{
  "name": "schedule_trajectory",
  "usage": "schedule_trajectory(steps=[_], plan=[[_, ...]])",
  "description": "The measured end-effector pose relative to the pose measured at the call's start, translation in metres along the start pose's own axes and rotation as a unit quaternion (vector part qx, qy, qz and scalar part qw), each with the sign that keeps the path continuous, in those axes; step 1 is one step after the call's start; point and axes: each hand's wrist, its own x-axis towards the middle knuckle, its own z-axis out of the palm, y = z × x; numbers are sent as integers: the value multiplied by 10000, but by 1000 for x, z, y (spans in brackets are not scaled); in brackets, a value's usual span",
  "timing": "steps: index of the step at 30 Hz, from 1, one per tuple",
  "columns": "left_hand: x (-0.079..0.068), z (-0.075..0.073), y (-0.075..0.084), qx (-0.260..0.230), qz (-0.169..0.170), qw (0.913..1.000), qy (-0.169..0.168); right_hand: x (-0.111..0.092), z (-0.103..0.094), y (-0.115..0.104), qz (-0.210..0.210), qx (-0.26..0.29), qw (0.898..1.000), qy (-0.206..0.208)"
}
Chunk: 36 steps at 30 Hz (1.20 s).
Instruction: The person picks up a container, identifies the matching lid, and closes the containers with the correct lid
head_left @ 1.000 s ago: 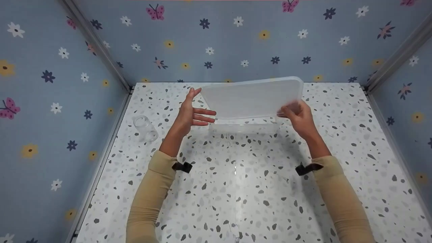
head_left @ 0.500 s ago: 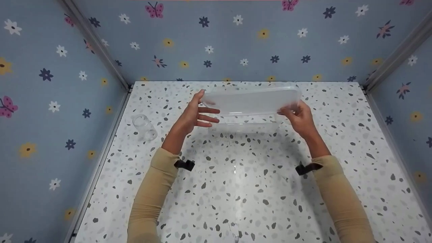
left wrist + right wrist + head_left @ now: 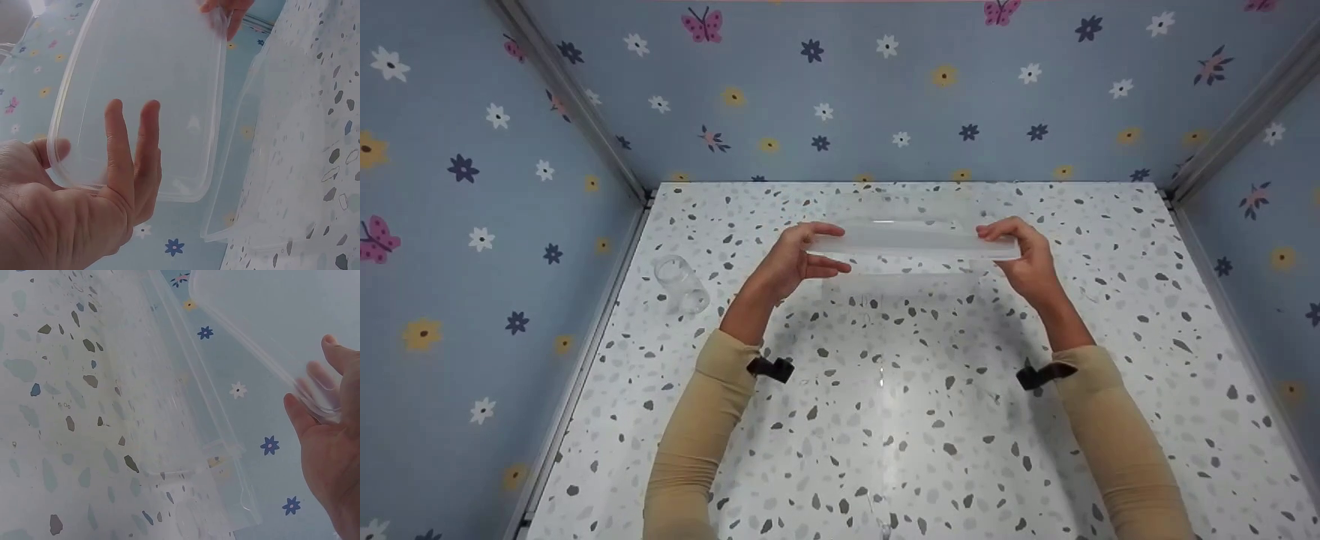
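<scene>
A translucent rectangular plastic lid is held nearly edge-on between both hands in the head view. My left hand grips its left end; in the left wrist view the thumb is on one side of the lid and two fingers extend across the other. My right hand pinches the right end, the thumb and fingers round a corner in the right wrist view. Below and behind the lid, a clear rectangular plastic container stands on the table, its walls faint against the speckled surface.
A clear cylindrical jar or cup lies at the left of the white speckled table. Flowered blue panels rise at the back and both sides. Each wrist wears a black strap-on camera.
The lid has tipped from showing its broad face to nearly edge-on and come lower over the container. My left hand has moved slightly right and closed onto the lid's left end.
</scene>
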Motion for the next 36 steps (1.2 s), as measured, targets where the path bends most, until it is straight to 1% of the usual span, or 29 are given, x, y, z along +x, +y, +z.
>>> schedule_trajectory(steps=[3, 9, 12, 15, 19, 29, 31, 33, 36], plan=[[1, 2, -1, -98, 68, 9999, 19, 0, -1, -1, 97, -15, 10000, 18], [1, 5, 2, -86, 247, 9997, 25, 0, -2, 1, -24, -88, 9999, -44], [3, 5, 2, -104, 248, 9995, 144, 1, -2, 0, -110, -13, 9998, -150], [5, 5, 2, -58, 235, 9993, 278, 1, -2, -1, -149, 197, 9995, -218], [7, 6, 2, 3, 214, 9990, 380, 0, -2, -1, -179, 294, 9991, -235], [7, 5, 1, -108, 368, 9980, 506, 1, 0, 0, -256, 72, 9993, -249], [7, 5, 1, -78, 417, 9975, 564, 1, 0, 0, -216, 25, 9995, -222], [7, 4, 0, -47, 492, 9969, 619, 0, -2, -1, -79, 67, 9998, -172], [6, 3, 0, -68, 651, 9950, 753, 0, -5, -4, 336, 359, 9987, -94]])
